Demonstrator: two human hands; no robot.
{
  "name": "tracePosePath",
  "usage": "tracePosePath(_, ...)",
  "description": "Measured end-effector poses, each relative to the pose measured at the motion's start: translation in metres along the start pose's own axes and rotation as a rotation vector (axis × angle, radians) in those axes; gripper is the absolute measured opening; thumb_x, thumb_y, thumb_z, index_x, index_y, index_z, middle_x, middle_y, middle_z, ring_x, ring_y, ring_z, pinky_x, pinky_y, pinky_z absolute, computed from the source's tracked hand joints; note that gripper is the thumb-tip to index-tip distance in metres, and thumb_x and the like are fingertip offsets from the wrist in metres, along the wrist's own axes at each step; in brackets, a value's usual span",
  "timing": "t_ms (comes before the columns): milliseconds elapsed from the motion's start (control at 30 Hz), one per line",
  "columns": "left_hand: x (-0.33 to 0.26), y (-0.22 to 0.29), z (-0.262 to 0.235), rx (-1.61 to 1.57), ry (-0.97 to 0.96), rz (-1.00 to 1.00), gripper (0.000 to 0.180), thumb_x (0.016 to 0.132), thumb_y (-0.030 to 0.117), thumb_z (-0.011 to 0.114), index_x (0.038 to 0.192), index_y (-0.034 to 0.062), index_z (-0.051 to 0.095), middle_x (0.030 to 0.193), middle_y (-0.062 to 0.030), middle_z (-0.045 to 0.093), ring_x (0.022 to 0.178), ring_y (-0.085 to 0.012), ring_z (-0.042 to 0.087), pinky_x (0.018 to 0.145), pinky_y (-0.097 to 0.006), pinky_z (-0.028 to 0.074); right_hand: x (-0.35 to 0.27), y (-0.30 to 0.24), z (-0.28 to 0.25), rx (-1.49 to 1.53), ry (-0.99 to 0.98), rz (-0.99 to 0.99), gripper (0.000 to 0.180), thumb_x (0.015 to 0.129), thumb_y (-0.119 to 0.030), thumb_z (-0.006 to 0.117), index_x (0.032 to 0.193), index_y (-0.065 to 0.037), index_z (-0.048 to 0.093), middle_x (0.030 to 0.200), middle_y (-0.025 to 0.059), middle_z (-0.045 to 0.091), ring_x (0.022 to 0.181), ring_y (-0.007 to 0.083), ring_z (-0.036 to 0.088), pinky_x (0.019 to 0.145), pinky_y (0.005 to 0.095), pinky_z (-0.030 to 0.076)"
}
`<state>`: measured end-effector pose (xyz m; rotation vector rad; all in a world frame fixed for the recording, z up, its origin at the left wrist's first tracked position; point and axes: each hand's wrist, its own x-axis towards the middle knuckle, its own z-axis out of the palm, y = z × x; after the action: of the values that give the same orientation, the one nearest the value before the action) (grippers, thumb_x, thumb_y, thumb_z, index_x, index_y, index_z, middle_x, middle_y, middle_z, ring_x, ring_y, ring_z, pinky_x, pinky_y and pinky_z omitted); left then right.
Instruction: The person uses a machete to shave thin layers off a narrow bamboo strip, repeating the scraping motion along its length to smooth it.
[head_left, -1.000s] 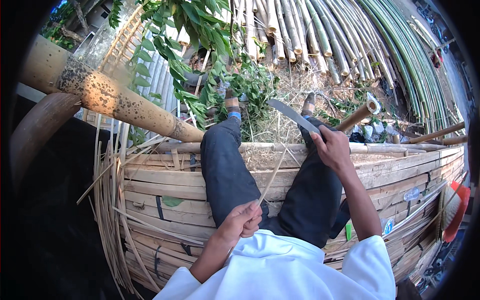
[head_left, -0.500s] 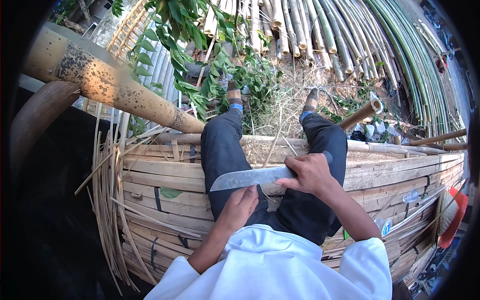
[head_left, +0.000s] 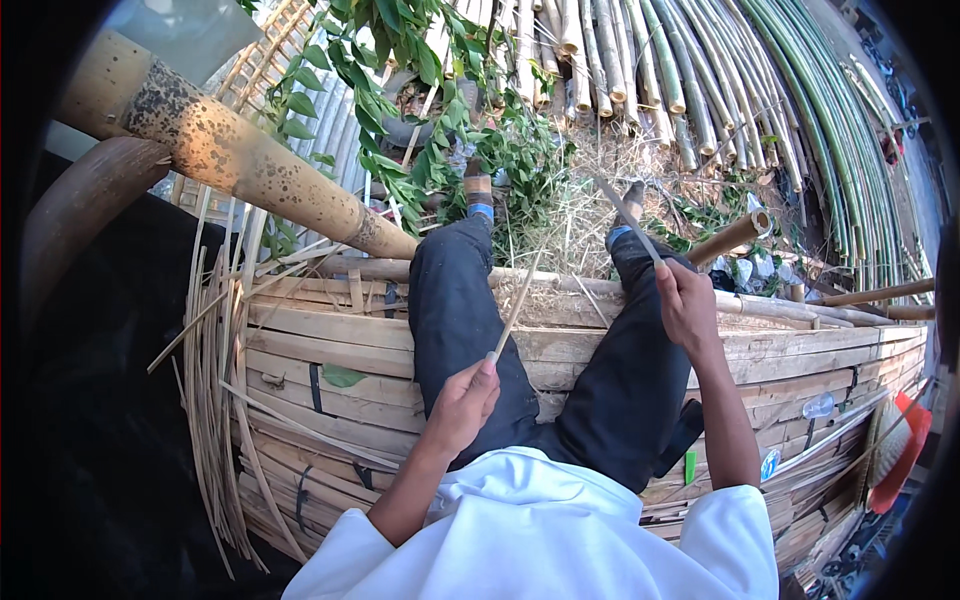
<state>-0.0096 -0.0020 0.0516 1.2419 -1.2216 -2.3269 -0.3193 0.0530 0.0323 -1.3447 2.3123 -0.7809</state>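
A thin, pale bamboo strip (head_left: 517, 308) stands out from my left hand (head_left: 464, 408), its lower end pinched between thumb and fingers above my left thigh. Over my right knee, my right hand (head_left: 689, 308) is closed round the handle of a machete (head_left: 632, 222). The grey blade points away and slightly left, seen nearly edge-on; the handle is mostly hidden by the fingers. Strip and blade are apart. Beneath me lies a wide stack of split bamboo slats (head_left: 330, 350), with a green leaf (head_left: 343, 376) on it.
A thick bamboo pole (head_left: 240, 155) slants in at the left, beside hanging thin strips (head_left: 215, 400). Leafy branches (head_left: 520, 160) and straw cover the ground ahead. Bamboo poles (head_left: 690, 80) lie beyond. At right are a cut pole end (head_left: 735, 235) and a red-brimmed hat (head_left: 900, 455).
My right hand has moved right and away, swinging the machete from lying crosswise to pointing forward. The strip now shows clearly in my left hand, which the blade earlier partly covered.
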Motion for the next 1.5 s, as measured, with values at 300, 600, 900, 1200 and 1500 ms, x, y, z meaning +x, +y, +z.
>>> tracePosePath(300, 0.016, 0.002, 0.013, 0.113, -0.028, 0.062, 0.039, 0.099, 0.042, 0.040, 0.072, 0.0132, 0.040, 0.057, 0.0072, 0.030, 0.044, -0.0006, 0.024, 0.038, -0.019, 0.017, -0.037, -0.058, 0.039, -0.139, -0.207, -0.407, 0.049, 0.076, -0.058, 0.062, 0.071, -0.009, 0.058, 0.055, 0.0090, 0.056, 0.053, 0.0299, 0.060, 0.047, 0.0407, 0.044)
tracePosePath(600, 0.012, -0.004, 0.013, 0.124, 0.028, 0.066, 0.038, 0.099, 0.041, 0.040, 0.073, 0.0136, 0.040, 0.056, 0.0083, 0.026, 0.043, -0.0006, 0.023, 0.037, -0.019, 0.017, -0.023, -0.031, 0.053, -0.227, -0.046, -0.567, 0.058, 0.074, -0.068, 0.057, 0.065, -0.011, 0.056, 0.047, 0.0059, 0.053, 0.046, 0.0256, 0.058, 0.041, 0.0374, 0.041)
tracePosePath(900, 0.013, 0.008, 0.010, 0.010, -0.016, -0.029, 0.037, 0.100, 0.038, 0.039, 0.073, 0.0127, 0.041, 0.059, 0.0084, 0.029, 0.048, -0.0013, 0.026, 0.041, -0.019, 0.021, -0.011, -0.030, 0.046, -0.281, -0.090, -0.494, 0.055, 0.071, -0.064, 0.060, 0.071, -0.009, 0.056, 0.057, 0.0076, 0.057, 0.057, 0.0280, 0.061, 0.049, 0.0388, 0.044)
tracePosePath(1200, -0.015, -0.006, -0.006, -0.026, 0.077, -0.020, 0.040, 0.099, 0.043, 0.040, 0.071, 0.0144, 0.038, 0.055, 0.0070, 0.030, 0.041, -0.0008, 0.022, 0.035, -0.019, 0.014, 0.039, 0.023, 0.000, -0.178, 0.118, 0.191, 0.059, 0.093, -0.055, 0.039, 0.076, -0.003, 0.061, 0.062, 0.0188, 0.059, 0.064, 0.0400, 0.059, 0.060, 0.0472, 0.044)
tracePosePath(1500, 0.022, -0.013, -0.005, 0.239, 0.130, 0.182, 0.035, 0.099, 0.035, 0.044, 0.076, 0.0093, 0.045, 0.058, 0.0073, 0.034, 0.049, -0.0003, 0.029, 0.041, -0.018, 0.021, -0.013, -0.030, 0.032, -0.195, -0.051, -0.151, 0.047, 0.087, -0.049, 0.055, 0.069, -0.006, 0.055, 0.054, 0.0156, 0.055, 0.055, 0.0364, 0.058, 0.051, 0.0454, 0.043)
